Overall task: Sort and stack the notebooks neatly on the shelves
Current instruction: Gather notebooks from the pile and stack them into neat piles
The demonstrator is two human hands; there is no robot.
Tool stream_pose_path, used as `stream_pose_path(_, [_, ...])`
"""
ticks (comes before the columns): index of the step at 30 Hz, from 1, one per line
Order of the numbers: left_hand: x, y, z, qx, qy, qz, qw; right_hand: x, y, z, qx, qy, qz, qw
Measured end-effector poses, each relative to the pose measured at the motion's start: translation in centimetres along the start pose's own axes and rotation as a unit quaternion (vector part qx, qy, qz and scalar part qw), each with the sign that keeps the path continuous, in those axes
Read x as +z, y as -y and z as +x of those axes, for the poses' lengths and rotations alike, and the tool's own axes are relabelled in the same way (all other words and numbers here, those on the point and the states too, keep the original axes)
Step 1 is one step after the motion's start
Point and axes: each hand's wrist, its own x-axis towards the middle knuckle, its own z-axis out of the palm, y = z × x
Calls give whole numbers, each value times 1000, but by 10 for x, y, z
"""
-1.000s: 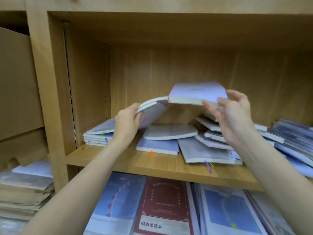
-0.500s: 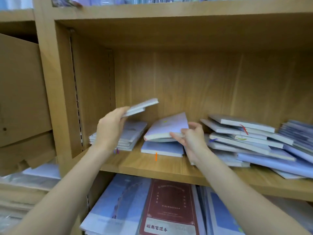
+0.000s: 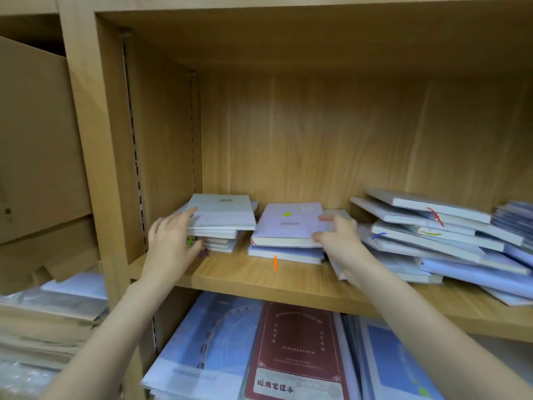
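Observation:
On the wooden shelf stand two low stacks of pale lavender notebooks. My left hand holds the left stack at its front left corner, fingers on the top cover and thumb lower against the spines. My right hand pinches the right edge of a lavender notebook with a green spot, thumb on top, fingers beneath. That notebook lies on another one with an orange ribbon. A loose, slanting pile of similar notebooks spreads to the right, behind my right wrist.
The shelf's upright side wall is close to the left stack. Below the shelf lie blue notebooks and a maroon notebook. A cardboard box and wrapped paper stacks fill the left bay.
My left hand brought its notebook down onto the left stack. My right hand carried the green-spot notebook down from mid-air and laid it flat on the middle stack.

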Motion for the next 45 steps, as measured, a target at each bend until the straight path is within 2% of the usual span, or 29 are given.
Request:
stream_pose_path(2, [-2, 2, -10, -13, -35, -25, 999, -4, -2, 2, -73, -24, -97, 992])
stream_pose_path(5, [-2, 4, -23, -55, -72, -80, 993, 4, 1, 5, -149, 3, -124, 981])
stream_pose_path(7, [0, 5, -27, -63, -62, -95, 992, 14, 3, 9, -193, 28, -207, 959])
stream_pose_path(10, [-4, 10, -27, -53, -43, -62, 996, 21, 0, 15, -188, 56, -366, 910])
stream_pose_path(12, [-11, 13, -23, -68, -45, -63, 995, 21, -5, 16, -170, 64, -402, 898])
stream_pose_path(14, [-16, 13, -21, -82, -50, -93, 991, 23, -5, 15, -176, 31, -444, 878])
stream_pose_path(16, [-19, 10, -21, -86, -54, -139, 985, 31, 2, 13, -215, 18, -412, 885])
stream_pose_path(19, [-23, 10, -28, -119, -75, -194, 971, 55, 18, 8, -270, 101, -243, 926])
stream_pose_path(21, [-26, 13, -33, -167, -86, -249, 950, 70, 30, 8, -231, 127, -179, 948])
stream_pose_path(25, [-31, 12, -34, -238, -44, -417, 876, 85, 43, 19, -110, 104, -95, 984])
stream_pose_path(31, [-38, 2, -34, -263, -52, -481, 835, 83, 46, 22, -12, 152, 50, 987])
stream_pose_path(33, [-38, 1, -35, -290, -50, -534, 792, 74, 45, 20, 2, 166, 65, 984])
stream_pose_path(36, [-42, -1, -30, -346, -23, -653, 673, 67, 45, 17, 6, 187, 68, 980])
stream_pose_path(37, [-45, -3, -28, -354, -1, -670, 652, 68, 45, 17, 4, 188, 54, 981])
stream_pose_path(40, [-50, -13, -19, -355, 74, -675, 642, 74, 47, 16, -16, 191, 2, 981])
stream_pose_path(43, [-52, -21, -9, -392, 85, -654, 642, 75, 45, 11, -25, 192, -1, 981])
stream_pose_path(45, [-54, -24, -8, -412, 74, -656, 628, 65, 39, 10, -34, 197, -13, 980])
